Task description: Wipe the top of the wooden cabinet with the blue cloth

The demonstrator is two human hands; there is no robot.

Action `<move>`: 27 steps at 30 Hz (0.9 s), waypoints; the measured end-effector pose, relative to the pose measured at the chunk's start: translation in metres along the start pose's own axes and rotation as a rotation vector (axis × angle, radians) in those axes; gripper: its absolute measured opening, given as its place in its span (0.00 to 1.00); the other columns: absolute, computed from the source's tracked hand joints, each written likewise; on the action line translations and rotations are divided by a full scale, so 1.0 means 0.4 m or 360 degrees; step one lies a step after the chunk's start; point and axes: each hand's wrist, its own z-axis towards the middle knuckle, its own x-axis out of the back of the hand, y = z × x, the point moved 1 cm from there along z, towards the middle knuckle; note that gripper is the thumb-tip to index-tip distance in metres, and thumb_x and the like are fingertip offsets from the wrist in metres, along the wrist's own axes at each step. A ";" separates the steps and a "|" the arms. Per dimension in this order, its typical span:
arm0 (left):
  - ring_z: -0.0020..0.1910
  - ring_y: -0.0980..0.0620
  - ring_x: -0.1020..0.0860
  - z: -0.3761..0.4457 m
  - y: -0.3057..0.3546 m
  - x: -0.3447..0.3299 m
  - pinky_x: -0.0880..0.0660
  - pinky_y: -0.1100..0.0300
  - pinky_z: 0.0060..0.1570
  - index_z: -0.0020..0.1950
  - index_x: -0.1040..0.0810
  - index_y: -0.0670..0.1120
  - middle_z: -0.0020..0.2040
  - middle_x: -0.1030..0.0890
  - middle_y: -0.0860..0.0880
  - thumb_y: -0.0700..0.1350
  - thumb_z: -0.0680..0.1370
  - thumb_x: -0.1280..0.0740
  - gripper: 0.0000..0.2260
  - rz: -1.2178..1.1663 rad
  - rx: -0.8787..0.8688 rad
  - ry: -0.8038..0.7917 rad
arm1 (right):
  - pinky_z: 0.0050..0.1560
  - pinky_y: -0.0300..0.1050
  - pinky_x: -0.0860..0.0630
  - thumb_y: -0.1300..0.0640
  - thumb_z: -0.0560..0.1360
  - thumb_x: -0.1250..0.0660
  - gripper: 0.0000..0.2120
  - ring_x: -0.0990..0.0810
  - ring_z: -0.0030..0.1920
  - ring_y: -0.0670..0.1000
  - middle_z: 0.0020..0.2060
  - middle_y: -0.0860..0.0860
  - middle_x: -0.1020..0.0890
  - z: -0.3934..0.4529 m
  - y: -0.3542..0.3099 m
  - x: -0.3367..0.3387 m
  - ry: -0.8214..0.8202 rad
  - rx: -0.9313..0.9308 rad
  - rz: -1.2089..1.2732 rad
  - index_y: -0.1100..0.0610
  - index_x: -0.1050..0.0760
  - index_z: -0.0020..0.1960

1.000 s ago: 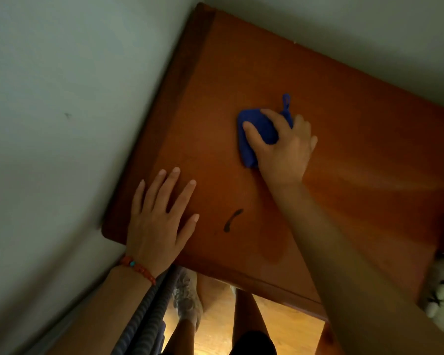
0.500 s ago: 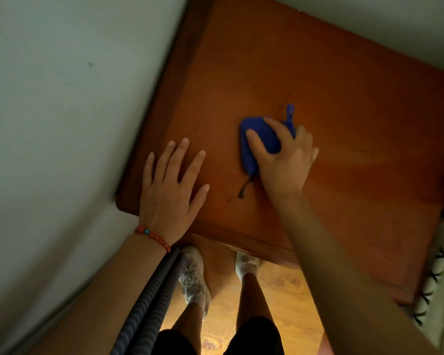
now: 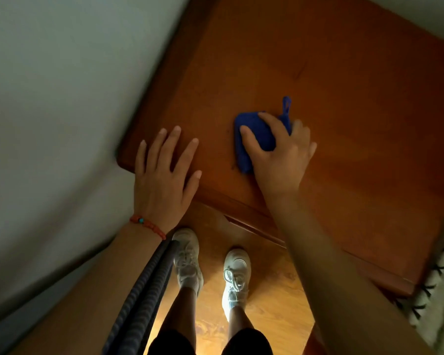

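The wooden cabinet (image 3: 356, 103) has a reddish-brown top that fills the upper right of the head view. The folded blue cloth (image 3: 251, 135) lies on that top near the front edge, its small hanging loop sticking out behind. My right hand (image 3: 280, 160) presses down on the cloth, fingers curled over it. My left hand (image 3: 164, 175) rests flat on the cabinet's front left corner, fingers spread, holding nothing. A red bead bracelet sits on that wrist.
A pale wall (image 3: 62, 98) runs along the cabinet's left side. Below the front edge are a wooden floor (image 3: 267, 298) and my two white shoes (image 3: 235, 272). A grey ribbed strap (image 3: 141, 295) hangs under my left arm. A white patterned fabric (image 3: 441, 283) lies at the right.
My right hand has drawn the cloth toward the front edge, over the dark mark seen earlier. The view has tilted down, showing more floor and shoes. My left hand stays flat on the corner.
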 end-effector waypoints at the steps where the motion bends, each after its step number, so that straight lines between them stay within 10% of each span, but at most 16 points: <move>1: 0.68 0.38 0.38 -0.002 0.003 -0.001 0.46 0.41 0.66 0.69 0.34 0.45 0.69 0.33 0.37 0.52 0.78 0.45 0.21 0.0001 0.0009 0.0001 | 0.47 0.46 0.41 0.39 0.69 0.38 0.22 0.26 0.46 0.58 0.45 0.58 0.23 -0.013 0.001 -0.001 0.0006 -0.0010 0.0016 0.53 0.23 0.55; 27: 0.68 0.39 0.37 -0.124 -0.030 0.032 0.41 0.39 0.63 0.68 0.31 0.41 0.69 0.33 0.37 0.53 0.78 0.44 0.23 -0.0009 0.0259 0.0018 | 0.45 0.45 0.42 0.40 0.69 0.38 0.21 0.27 0.44 0.57 0.43 0.57 0.24 -0.127 -0.072 -0.021 -0.0091 0.0142 0.0049 0.53 0.22 0.53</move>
